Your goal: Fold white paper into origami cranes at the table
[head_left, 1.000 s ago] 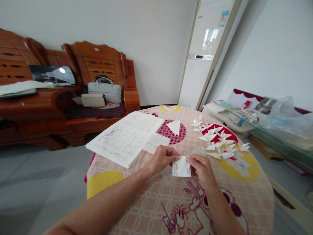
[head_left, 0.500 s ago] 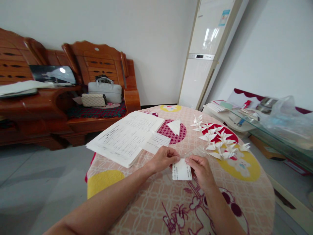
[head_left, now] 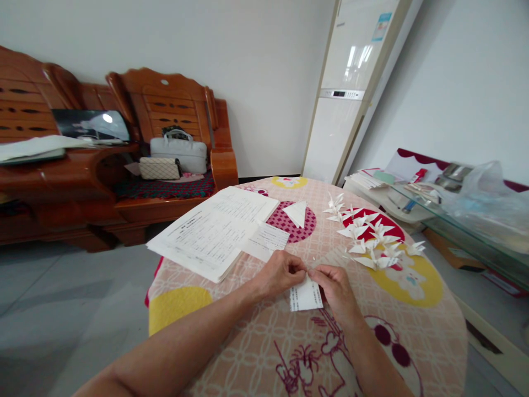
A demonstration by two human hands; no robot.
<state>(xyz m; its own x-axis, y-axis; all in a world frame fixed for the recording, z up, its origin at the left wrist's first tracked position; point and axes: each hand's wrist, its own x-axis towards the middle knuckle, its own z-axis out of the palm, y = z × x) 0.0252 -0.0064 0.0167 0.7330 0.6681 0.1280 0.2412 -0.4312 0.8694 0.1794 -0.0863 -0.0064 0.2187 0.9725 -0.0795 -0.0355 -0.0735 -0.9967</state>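
My left hand (head_left: 280, 274) and my right hand (head_left: 336, 285) both pinch the top edge of a small printed paper slip (head_left: 306, 298) just above the patterned tablecloth (head_left: 256, 342). Fingertips of the two hands nearly meet over the slip. Several folded white paper cranes (head_left: 372, 237) lie to the right of my hands. A folded white paper triangle (head_left: 296, 213) rests farther back. A stack of printed sheets (head_left: 215, 229) and a smaller loose sheet (head_left: 266, 241) lie to the left.
A wooden sofa (head_left: 124, 143) with a white bag (head_left: 178, 154) and a quilted purse (head_left: 159, 168) stands behind the table. A tall white air conditioner (head_left: 343, 94) is at the back. A glass shelf (head_left: 454, 215) with clutter and a plastic bag sits on the right.
Both hands moved closer together along the slip's top edge, and the slip has dropped slightly and tilted toward the table.
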